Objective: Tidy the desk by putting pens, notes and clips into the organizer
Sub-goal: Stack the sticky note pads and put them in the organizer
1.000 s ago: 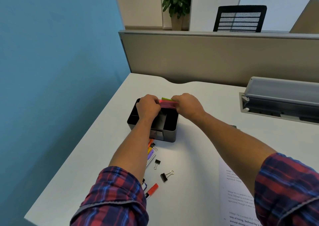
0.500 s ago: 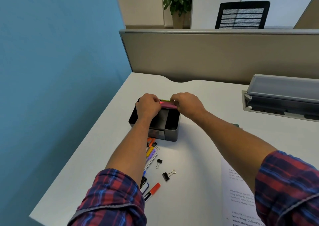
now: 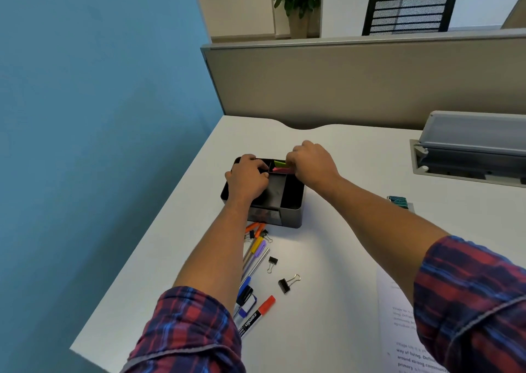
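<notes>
organizer (image 3: 290,199): dark, compartmented box sitting on the white desk (image 3: 327,258), now appearing closer to the blue wall edge of the view than half a second ago, as the camera is tilting.

sticky notes (image 3: 280,167): pink and green stack, now lying lower, inside the organizer's far compartment; earlier it was riding at rim level between both hands.

right hand (image 3: 311,163): fingers curling over the notes' right end, pinching them; the hand is staying at the far right corner of the box.

left hand (image 3: 247,177): fingers curled, resting over the organizer's left part; it is no longer meeting the notes as before, and whether it is gripping the divider i cannot tell.

pens (image 3: 254,254): orange, yellow, purple and silver, lying just before the organizer, unmoved.

markers (image 3: 253,313): red-capped and blue ones lying beside the left sleeve.

binder clips (image 3: 286,283): black, lying loose on the desk right of the pens.

printed sheet (image 3: 404,324): lying under the right forearm.
</notes>
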Demonstrator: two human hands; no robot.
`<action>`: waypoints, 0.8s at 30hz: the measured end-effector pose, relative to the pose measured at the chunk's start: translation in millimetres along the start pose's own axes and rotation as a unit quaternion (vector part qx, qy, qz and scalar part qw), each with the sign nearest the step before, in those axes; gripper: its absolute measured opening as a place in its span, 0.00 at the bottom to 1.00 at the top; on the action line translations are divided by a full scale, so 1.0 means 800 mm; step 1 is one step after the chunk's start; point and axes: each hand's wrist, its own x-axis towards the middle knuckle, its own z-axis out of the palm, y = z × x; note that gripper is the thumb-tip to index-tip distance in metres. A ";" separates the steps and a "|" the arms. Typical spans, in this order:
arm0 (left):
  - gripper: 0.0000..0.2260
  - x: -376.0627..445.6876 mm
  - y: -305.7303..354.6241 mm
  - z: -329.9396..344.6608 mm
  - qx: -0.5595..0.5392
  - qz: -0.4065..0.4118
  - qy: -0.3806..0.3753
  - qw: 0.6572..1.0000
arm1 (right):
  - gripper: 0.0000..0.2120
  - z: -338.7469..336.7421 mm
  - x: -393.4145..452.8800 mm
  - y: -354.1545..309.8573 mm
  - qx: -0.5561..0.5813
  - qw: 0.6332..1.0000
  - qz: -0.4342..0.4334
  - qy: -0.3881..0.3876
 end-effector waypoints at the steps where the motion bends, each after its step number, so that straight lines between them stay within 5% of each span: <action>1: 0.09 0.000 0.000 0.000 0.000 -0.002 -0.001 1.000 | 0.11 -0.002 0.001 0.001 -0.027 1.000 -0.014 0.006; 5: 0.08 0.001 0.000 0.001 0.003 -0.005 -0.001 1.000 | 0.12 -0.007 0.004 0.002 -0.057 0.998 -0.015 -0.015; 14: 0.08 -0.001 0.003 0.002 -0.005 -0.010 0.004 1.000 | 0.19 0.001 0.000 0.014 0.068 0.995 0.035 -0.059; 24: 0.08 -0.002 0.003 0.001 -0.009 -0.015 0.001 1.000 | 0.07 0.009 0.007 0.011 0.107 0.989 0.059 -0.079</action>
